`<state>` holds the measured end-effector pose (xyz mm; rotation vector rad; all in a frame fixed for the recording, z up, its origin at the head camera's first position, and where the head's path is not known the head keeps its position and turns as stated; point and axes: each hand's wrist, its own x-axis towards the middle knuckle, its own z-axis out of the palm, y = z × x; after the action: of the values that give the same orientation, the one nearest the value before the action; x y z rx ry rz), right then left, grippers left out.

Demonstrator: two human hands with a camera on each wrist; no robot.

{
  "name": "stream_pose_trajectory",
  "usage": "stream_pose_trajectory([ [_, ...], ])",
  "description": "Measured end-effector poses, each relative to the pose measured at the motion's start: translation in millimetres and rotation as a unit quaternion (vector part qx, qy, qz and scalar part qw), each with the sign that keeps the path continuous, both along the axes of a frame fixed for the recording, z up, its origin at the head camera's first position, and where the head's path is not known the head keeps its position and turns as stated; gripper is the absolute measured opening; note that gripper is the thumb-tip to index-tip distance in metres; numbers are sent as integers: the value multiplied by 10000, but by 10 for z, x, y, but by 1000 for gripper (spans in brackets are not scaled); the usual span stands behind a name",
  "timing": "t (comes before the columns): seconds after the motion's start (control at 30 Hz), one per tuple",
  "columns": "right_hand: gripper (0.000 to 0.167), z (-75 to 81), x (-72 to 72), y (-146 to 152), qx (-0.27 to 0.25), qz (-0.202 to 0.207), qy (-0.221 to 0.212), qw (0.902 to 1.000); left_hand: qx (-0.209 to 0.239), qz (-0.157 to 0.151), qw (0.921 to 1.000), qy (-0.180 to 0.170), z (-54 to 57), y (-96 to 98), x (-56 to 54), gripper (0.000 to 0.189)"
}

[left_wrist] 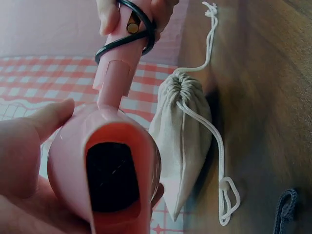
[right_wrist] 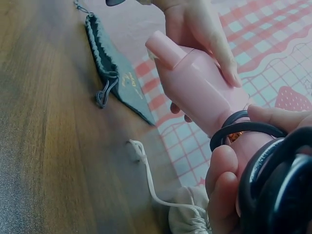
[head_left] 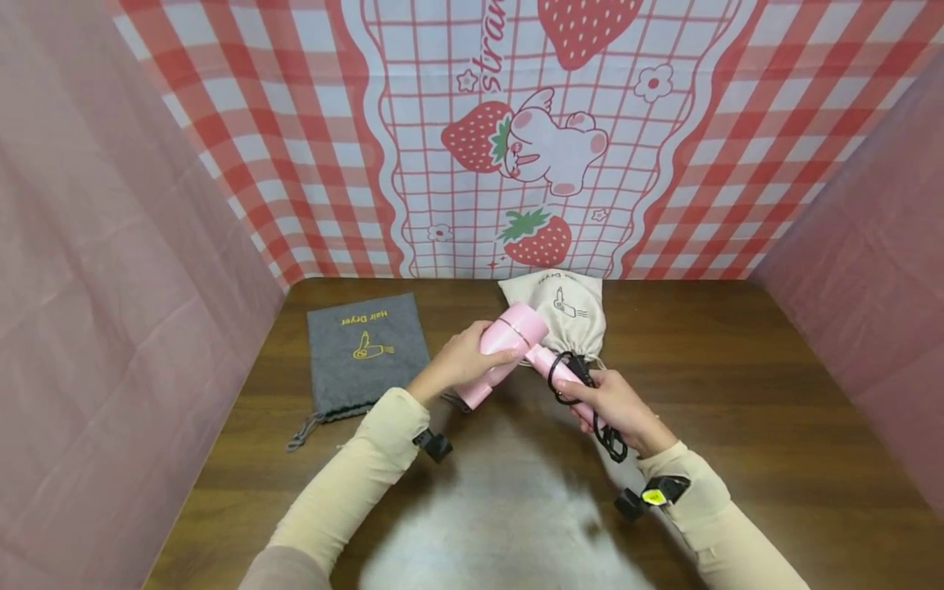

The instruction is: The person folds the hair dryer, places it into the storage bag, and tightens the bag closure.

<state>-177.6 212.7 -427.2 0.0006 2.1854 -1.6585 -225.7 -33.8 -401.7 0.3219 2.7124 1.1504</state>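
From where I stand, I see the person's left hand holding the barrel of a pink hair dryer, with the thumb along one side and the other fingers around it. The right hand grips the handle of the same dryer, together with the black cord, which is wound in loops around this handle. The dryer is held tilted above the surface, between the two hands, and its wide round end points to the back.

Just behind the dryer, at the back edge of the surface, there is a cream pouch. Its mouth is gathered by a white string and is turned toward the person. To the left of the hands a grey pouch lies flat, with yellow words "Hair Dryer" and a small yellow drawing on it; its grey drawstring lies at the near left corner.

The person wears pale sleeves, and a small black device is on each wrist. Farther behind stands a red-and-white checked cloth with strawberries, and plain pink curtains are on both sides.
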Motion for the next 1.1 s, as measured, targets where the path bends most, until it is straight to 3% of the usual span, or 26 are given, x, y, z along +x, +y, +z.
stream_pose_trajectory([
  [0.33,32,-1,76,-9,250,-66,284,9993,710,-615,9939,-585,-67,-51,-111,71],
  [0.63,30,-7,101,-3,444,40,426,9981,1087,-890,9858,-921,-58,-61,-119,71],
  [0.73,31,6,100,-13,486,129,455,9977,1091,-807,9869,-870,-56,-46,-111,72],
  [0.9,35,19,101,-34,571,126,471,9972,1042,-405,9916,-654,-56,4,-76,74],
  [1.1,38,-4,90,-96,712,-72,539,9960,938,163,9954,-104,-81,40,-18,77],
])
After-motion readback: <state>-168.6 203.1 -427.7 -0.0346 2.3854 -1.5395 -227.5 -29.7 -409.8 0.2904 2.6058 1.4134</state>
